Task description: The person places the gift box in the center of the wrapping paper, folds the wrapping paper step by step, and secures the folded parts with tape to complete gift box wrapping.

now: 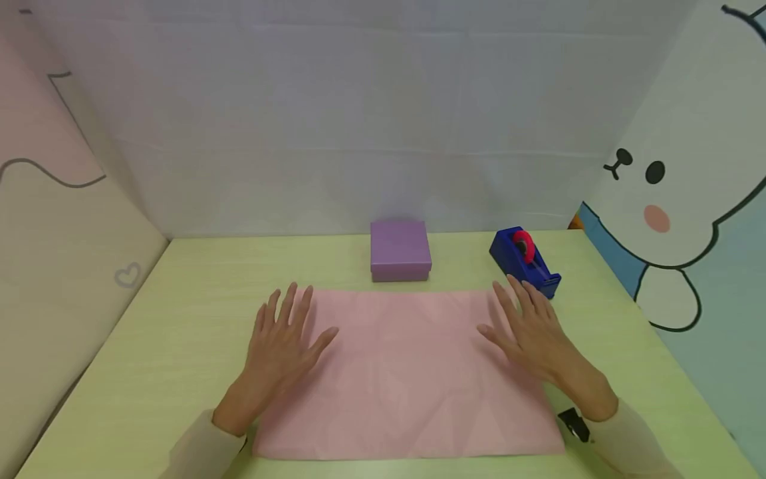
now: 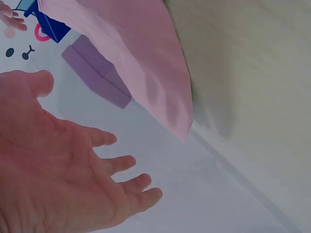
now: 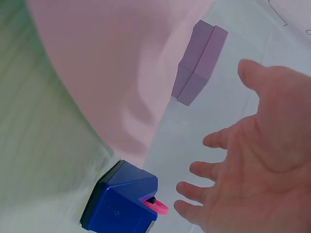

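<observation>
A sheet of pink tissue-like paper (image 1: 407, 379) lies spread on the table between the two hands, faintly creased. Over its left edge hovers my left hand (image 1: 278, 349), palm down, fingers straight and spread. My right hand (image 1: 532, 336) is held likewise over the right edge, its fingertips near the blue tape dispenser (image 1: 520, 259) in the head view. Both wrist views show bare palms with nothing in them, the left hand (image 2: 63, 160) and the right hand (image 3: 267, 150) apart from the paper. Behind the sheet sits a closed purple box (image 1: 399, 249).
The pale wood-grain table (image 1: 149, 339) ends at a white cloth backdrop (image 1: 359, 120). Printed panels stand on both sides, the right one with a cartoon animal face (image 1: 670, 179). A pink-red tape roll (image 1: 524, 246) sits in the dispenser.
</observation>
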### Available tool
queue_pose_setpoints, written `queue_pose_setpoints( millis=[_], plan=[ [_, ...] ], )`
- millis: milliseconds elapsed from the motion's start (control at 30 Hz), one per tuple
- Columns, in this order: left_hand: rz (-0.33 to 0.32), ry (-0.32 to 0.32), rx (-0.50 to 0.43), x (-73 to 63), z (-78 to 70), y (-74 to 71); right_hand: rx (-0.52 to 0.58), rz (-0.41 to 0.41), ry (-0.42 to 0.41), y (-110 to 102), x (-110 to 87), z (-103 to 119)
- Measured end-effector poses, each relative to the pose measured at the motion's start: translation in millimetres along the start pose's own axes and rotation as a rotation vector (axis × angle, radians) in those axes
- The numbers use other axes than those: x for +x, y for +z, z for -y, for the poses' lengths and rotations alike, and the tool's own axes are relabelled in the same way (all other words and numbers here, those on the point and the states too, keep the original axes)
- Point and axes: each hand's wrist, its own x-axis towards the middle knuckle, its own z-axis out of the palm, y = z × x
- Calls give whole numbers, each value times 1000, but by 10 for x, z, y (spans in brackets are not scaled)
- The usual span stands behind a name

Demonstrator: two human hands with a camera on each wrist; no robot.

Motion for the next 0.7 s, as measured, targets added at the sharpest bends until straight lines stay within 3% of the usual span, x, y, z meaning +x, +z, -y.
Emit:
queue_pose_setpoints(
  millis=[100, 367, 700],
  plan=[
    [-14, -3, -11, 37, -27, -7, 6, -16, -14, 2, 29, -12],
    [-79, -23, -41, 124, -56, 6, -65, -194, -138, 43, 114, -39],
    [-82, -87, -102, 219, -56, -17, -24, -153, -143, 9, 171, 12]
  ],
)
